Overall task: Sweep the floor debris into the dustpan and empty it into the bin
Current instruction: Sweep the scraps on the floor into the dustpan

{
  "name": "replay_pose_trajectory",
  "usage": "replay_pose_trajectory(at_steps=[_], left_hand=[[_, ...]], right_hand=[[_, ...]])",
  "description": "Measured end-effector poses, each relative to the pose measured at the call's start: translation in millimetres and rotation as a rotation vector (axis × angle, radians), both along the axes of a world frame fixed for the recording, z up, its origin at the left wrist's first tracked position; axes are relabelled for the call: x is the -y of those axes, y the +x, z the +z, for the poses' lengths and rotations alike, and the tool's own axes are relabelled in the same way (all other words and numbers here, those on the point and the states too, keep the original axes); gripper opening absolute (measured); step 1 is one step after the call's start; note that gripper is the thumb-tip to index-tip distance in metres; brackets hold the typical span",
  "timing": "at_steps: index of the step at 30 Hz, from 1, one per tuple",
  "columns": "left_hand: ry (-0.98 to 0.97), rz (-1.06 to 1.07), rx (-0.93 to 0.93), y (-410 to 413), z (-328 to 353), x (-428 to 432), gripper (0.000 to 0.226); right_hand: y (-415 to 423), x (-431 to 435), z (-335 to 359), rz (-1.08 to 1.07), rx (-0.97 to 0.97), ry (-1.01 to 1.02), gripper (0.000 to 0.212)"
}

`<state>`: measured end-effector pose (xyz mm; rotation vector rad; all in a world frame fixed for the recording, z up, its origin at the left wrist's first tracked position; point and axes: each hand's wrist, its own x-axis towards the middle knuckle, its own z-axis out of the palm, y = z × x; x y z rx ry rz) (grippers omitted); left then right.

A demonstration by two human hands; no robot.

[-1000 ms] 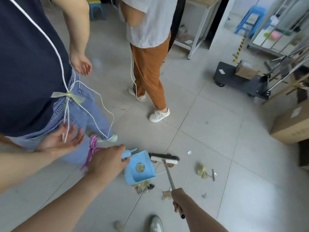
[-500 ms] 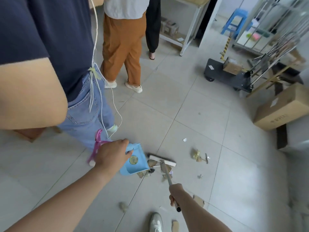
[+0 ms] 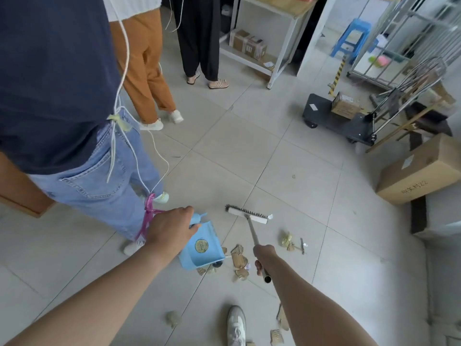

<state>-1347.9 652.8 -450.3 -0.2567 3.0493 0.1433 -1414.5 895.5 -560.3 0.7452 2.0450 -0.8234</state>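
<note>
We are looking down past our shoe (image 3: 236, 325), where cardboard scraps (image 3: 276, 336) and a grey lump (image 3: 173, 319) are lying on the floor (image 3: 274, 156), not yet gathered. Further out, our right hand (image 3: 262, 258) is gripping the broom handle (image 3: 252, 231) with fingers closed round it, and our left hand (image 3: 172, 227) is wrapped around the grip of the blue dustpan (image 3: 202, 248), which is tilting with its open edge down beside a small pile of torn scraps (image 3: 239, 260). A crumpled yellowish bit (image 3: 287, 240) is sitting just to the right of the handle. The broom head (image 3: 248, 215) is resting beyond the pile, so we are judging that the stroke should be drawing it back toward us and the pan. To do this well we should be pressing the pan's lip flat to the tile, keeping the bristles low, and pulling in short strokes so nothing slips underneath. A person in jeans (image 3: 99, 181) is standing close on our left. We are seeing no bin
</note>
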Motion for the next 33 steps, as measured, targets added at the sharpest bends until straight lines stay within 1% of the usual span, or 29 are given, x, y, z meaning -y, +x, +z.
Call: replay_pose_trajectory(at_steps=[3, 5, 9, 13, 15, 18, 20, 23, 25, 27, 28, 31, 33], left_hand=[[0.040, 0.097, -0.008, -33.7, 2.3, -15.3, 0.031], [0.054, 0.135, 0.000, -57.2, 4.0, -28.3, 0.031], [0.030, 0.145, 0.002, -99.6, 8.2, -51.8, 0.027], [0.043, 0.150, 0.011, -137.3, 11.7, -67.6, 0.028], [0.066, 0.153, 0.015, -159.2, 13.1, -68.0, 0.029], [0.153, 0.171, 0.002, -193.6, 12.8, -57.5, 0.028], [0.191, 0.191, -0.009, -213.7, 11.2, -46.5, 0.029], [0.193, 0.200, -0.003, -243.6, 5.5, -27.8, 0.032], [0.209, 0.215, 0.007, -263.9, 1.1, -16.6, 0.033], [0.266, 0.249, 0.018, -283.7, -2.5, -10.1, 0.030], [0.286, 0.267, 0.027, -293.5, -3.8, -8.2, 0.027], [0.271, 0.295, 0.096, -330.8, -9.5, -0.1, 0.020], [0.347, 0.294, 0.199, -359.3, -11.5, 2.4, 0.019]], right_hand=[[-39.2, -11.7, 2.8, 0.043, 0.017, 0.004, 0.022], [-67.1, -20.6, 8.3, 0.089, 0.029, 0.018, 0.019], [-124.4, -28.1, 29.4, 0.164, 0.029, -0.016, 0.003], [-171.0, -21.5, 41.4, 0.184, 0.023, -0.048, 0.004], [-193.8, -13.0, 47.8, 0.179, 0.016, -0.065, 0.011], [-230.5, 6.0, 57.3, 0.283, -0.011, -0.066, 0.023], [-254.1, 20.6, 64.3, 0.348, -0.005, -0.048, 0.020], [-294.5, 47.3, 68.8, 0.420, -0.002, -0.026, 0.013], [-319.2, 67.2, 66.3, 0.440, -0.003, -0.051, 0.010], [-341.5, 85.8, 59.0, 0.444, 0.013, -0.083, 0.005], [-352.7, 95.3, 54.4, 0.447, 0.013, -0.089, 0.008], [-395.8, 134.3, 39.5, 0.507, 0.018, -0.082, 0.017], [-426.8, 164.2, 25.9, 0.546, 0.021, -0.096, 0.015]])
